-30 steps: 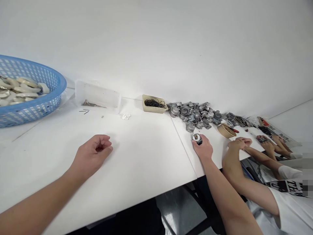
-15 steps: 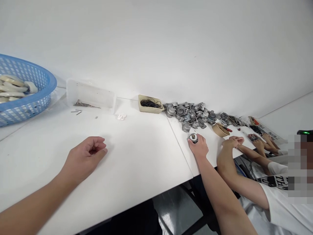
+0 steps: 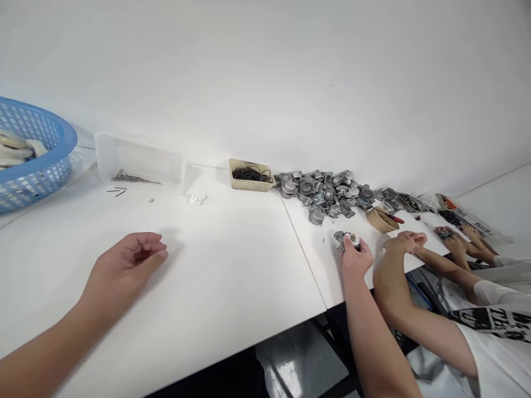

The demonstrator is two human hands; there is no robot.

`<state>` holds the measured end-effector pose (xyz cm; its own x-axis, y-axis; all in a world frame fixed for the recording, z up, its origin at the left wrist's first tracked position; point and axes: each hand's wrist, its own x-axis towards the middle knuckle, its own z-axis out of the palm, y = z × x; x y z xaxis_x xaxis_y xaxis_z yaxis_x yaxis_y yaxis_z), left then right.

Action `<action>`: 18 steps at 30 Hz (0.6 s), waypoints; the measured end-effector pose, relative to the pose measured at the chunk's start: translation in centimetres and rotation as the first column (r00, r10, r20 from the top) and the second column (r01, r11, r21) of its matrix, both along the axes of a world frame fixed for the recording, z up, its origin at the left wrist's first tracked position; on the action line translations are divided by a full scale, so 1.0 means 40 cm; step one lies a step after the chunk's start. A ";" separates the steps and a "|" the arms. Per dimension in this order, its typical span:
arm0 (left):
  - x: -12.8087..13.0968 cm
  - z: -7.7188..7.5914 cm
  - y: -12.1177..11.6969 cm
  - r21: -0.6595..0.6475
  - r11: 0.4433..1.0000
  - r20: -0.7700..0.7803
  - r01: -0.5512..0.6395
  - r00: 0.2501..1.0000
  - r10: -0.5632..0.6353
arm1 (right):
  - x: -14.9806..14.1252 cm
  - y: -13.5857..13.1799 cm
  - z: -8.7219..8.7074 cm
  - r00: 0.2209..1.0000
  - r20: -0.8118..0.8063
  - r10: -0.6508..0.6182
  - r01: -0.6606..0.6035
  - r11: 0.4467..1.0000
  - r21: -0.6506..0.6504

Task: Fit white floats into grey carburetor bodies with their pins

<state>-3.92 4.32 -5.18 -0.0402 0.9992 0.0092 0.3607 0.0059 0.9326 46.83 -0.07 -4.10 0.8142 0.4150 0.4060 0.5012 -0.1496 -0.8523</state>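
Note:
My left hand (image 3: 126, 265) rests over the white table at the left, its fingers loosely curled and the thumb a little apart. Nothing shows in it. Off to the right, my right hand (image 3: 357, 260) is closed around a grey metal casting (image 3: 339, 241) with a white round piece on it. Its fingers and thumb hide much of the part. Beyond this hand lies a heap of similar grey metal castings (image 3: 317, 193). A small dark pin (image 3: 323, 240) lies on the table just left of the held part.
At the far left stands a blue basket (image 3: 62, 143) of cream rings. A clear bin (image 3: 166, 166) holds thin rods, and a cream tray (image 3: 253, 185) holds black rings. A round tan container (image 3: 379, 221) stands beside a co-worker's hands (image 3: 409, 241). A crumpled white scrap (image 3: 197, 199) lies mid-table.
The view has shifted slightly. My right hand has moved right with the casting and turned it, so more grey metal shows. My left hand keeps its loose curl.

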 end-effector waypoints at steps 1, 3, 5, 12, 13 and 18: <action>0.020 0.016 -0.004 -0.028 0.998 -0.028 -0.048 0.998 0.047 | -0.013 -0.016 0.007 0.998 -0.066 0.018 -0.013 0.998 0.067; 0.091 0.055 -0.015 -0.009 1.000 -0.109 0.005 0.994 -0.006 | -0.051 -0.057 0.026 0.982 -0.172 0.081 -0.047 0.979 0.196; 0.210 0.091 -0.023 0.041 0.967 -0.199 0.250 0.951 -0.238 | -0.098 -0.108 0.048 0.956 -0.243 0.166 -0.085 0.946 0.312; 0.797 0.120 0.011 0.112 0.447 -0.634 0.887 0.411 -0.655 | -0.211 -0.299 0.072 0.855 -0.380 0.353 -0.068 0.803 0.592; 0.864 0.113 0.019 0.110 0.409 -0.651 0.906 0.377 -0.659 | -0.213 -0.322 0.068 0.843 -0.398 0.361 -0.057 0.796 0.603; 1.030 0.063 0.038 0.043 0.338 -0.704 0.940 0.268 -0.658 | -0.203 -0.399 0.049 0.817 -0.493 0.299 0.052 0.813 0.579</action>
